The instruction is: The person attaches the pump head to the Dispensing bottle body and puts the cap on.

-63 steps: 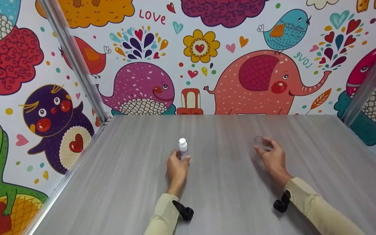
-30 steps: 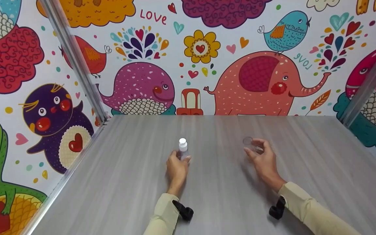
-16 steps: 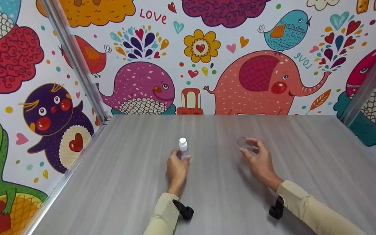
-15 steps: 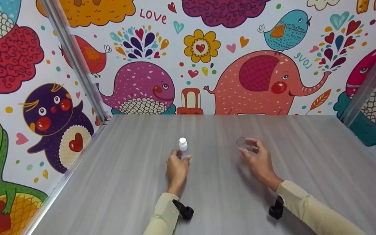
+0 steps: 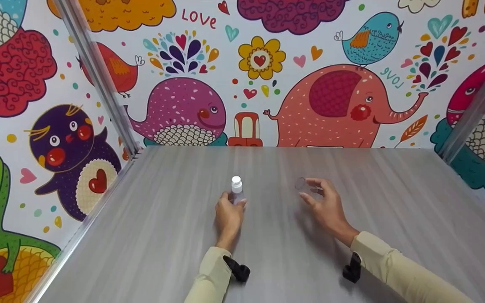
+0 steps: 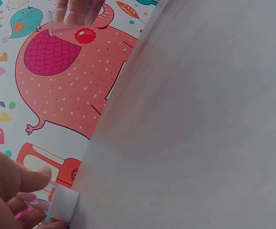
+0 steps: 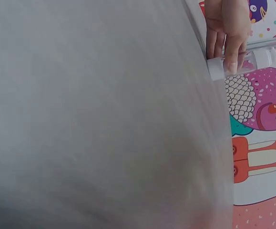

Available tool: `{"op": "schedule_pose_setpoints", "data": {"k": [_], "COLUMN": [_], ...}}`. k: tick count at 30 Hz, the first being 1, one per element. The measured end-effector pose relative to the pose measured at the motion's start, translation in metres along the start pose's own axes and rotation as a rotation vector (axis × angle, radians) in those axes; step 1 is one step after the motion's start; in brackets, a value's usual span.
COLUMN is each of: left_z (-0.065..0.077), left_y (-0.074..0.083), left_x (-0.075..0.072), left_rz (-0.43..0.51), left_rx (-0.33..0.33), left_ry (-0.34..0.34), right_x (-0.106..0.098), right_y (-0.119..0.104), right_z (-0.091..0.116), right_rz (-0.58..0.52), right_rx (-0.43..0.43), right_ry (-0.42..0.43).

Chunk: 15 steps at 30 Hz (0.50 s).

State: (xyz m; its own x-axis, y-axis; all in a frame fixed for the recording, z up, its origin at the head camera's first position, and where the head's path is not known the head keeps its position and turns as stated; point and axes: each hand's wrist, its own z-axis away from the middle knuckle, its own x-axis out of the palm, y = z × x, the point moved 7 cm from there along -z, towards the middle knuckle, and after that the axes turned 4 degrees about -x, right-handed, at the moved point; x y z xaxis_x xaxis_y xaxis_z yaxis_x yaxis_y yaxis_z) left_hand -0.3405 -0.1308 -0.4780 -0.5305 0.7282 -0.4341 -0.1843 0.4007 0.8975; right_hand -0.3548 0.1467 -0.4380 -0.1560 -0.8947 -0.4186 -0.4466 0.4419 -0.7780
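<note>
A small clear bottle [image 5: 237, 188] with a white top stands upright on the table. My left hand [image 5: 229, 218] grips it low, thumb on one side and fingers on the other. The right wrist view shows its see-through body [image 7: 246, 63] between a white base and a white top. To the right, my right hand [image 5: 327, 210] holds a clear, hollow cap [image 5: 300, 184] between thumb and fingers, above the table and apart from the bottle. In the left wrist view, the cap's round rim [image 6: 51, 24] points away from the fingers.
The grey wood-grain table [image 5: 276, 252] runs back to a wall [image 5: 263, 97] printed with cartoon animals. Metal posts [image 5: 99, 80] stand at the back corners. A black wrist camera [image 5: 237, 269] sits on each sleeve cuff.
My right hand has moved left with the clear cap, closer to the bottle. My left hand and the bottle have stayed in place.
</note>
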Motion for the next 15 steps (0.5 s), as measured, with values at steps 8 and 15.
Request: {"op": "schedule_pose_setpoints", "data": {"k": [8, 15], "left_z": [-0.001, -0.001], "left_y": [-0.001, -0.001], "left_x": [0.0, 0.0], "left_rz": [-0.018, -0.026], "left_rx": [-0.013, -0.014], "left_ry": [0.005, 0.009], "right_x": [0.0, 0.004], "right_y": [-0.01, -0.013], "right_z": [-0.004, -0.003], "right_rz": [-0.003, 0.009], "right_rx": [-0.032, -0.069], "right_ry": [0.017, 0.004]}}
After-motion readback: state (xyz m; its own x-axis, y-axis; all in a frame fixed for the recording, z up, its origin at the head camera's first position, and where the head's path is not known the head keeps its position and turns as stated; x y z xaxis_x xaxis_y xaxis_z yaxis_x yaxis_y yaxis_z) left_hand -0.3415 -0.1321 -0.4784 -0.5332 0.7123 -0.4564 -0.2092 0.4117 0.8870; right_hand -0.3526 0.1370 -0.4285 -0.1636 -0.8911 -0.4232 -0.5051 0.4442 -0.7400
